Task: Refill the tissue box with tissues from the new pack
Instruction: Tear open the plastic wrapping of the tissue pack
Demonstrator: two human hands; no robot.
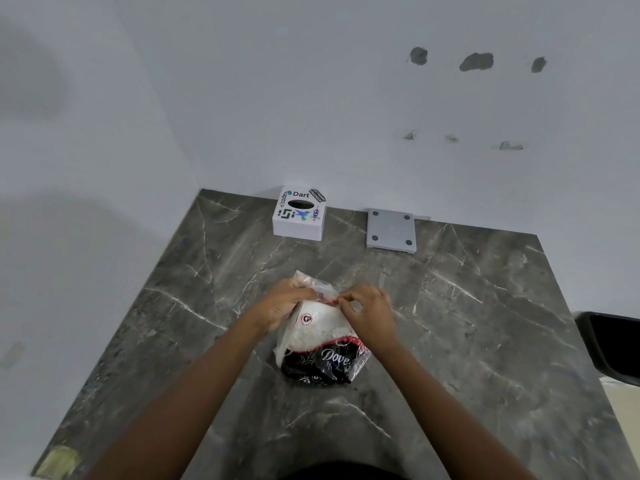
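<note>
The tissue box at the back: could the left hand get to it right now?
Probably, but not freely: nothing lies between the left hand and the tissue box, yet that hand is busy gripping the tissue pack.

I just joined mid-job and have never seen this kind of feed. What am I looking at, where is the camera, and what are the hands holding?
There is no machine here: a person works bare-handed, and the one picture comes from a camera on their head, looking down. On the dark marble counter the left hand and right hand both hold the top of a plastic tissue pack, apparently opening it. By the wall stand the white tissue box, its oval slot showing dark, and beside it a grey square plate.
</note>
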